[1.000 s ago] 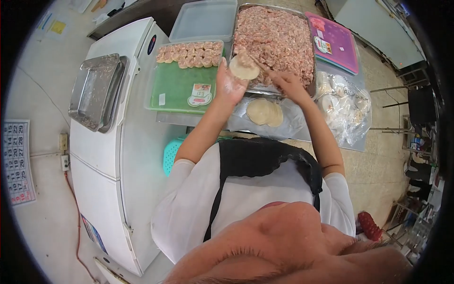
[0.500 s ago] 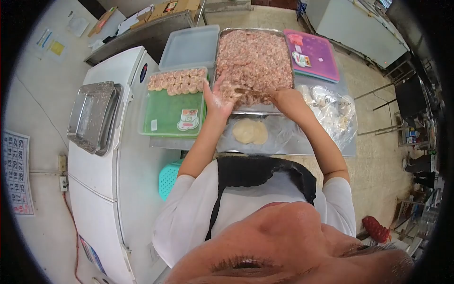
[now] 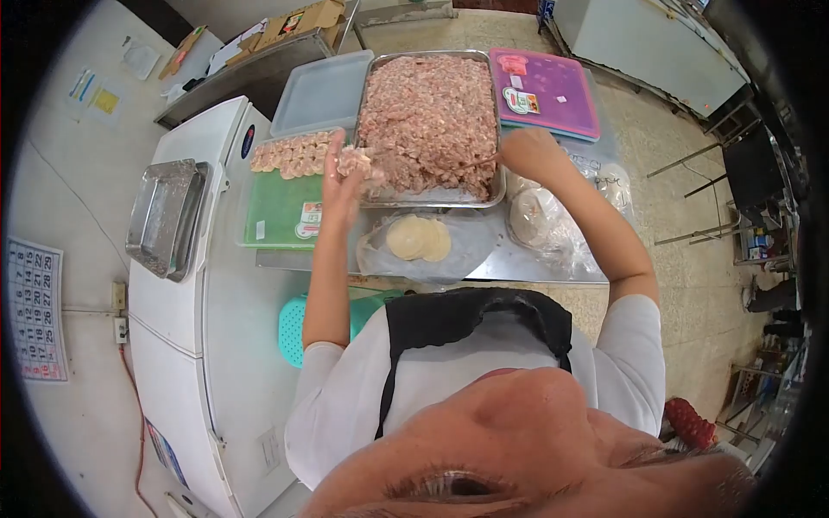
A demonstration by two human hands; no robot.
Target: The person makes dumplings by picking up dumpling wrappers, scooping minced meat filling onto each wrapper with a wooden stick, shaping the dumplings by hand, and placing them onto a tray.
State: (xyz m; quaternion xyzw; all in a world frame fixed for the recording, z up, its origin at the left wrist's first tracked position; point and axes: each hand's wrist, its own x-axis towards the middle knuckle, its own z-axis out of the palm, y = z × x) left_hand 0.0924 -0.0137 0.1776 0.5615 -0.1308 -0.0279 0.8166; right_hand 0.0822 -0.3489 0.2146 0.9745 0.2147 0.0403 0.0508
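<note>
My left hand (image 3: pixel 338 186) is closed around a dumpling (image 3: pixel 354 162) with pinkish meat showing at its top, held by the left edge of a metal tray (image 3: pixel 414 205). Ground meat (image 3: pixel 427 108) is heaped in that tray. At the tray's right side, my right hand (image 3: pixel 531 154) grips a thin brown spatula (image 3: pixel 480 161), its far end over or in the meat; I cannot tell which. Round dough wrappers (image 3: pixel 419 237) lie overlapping on plastic in front of the tray. Rows of filled dumplings (image 3: pixel 292 155) sit in a green-bottomed container (image 3: pixel 278 207) to the left.
A pale translucent lid (image 3: pixel 321 91) lies behind the dumplings. Right of the meat is a purple lid (image 3: pixel 553 95), with a clear plastic bag (image 3: pixel 553 229) holding round pale lumps nearer me. A white refrigerator (image 3: pixel 173 311) with metal pans (image 3: pixel 168 220) on it stands left.
My left hand has moved left, away from over the meat, carrying the dumpling. My right hand has drawn the spatula back from it toward the tray's right side. The view has shifted slightly.
</note>
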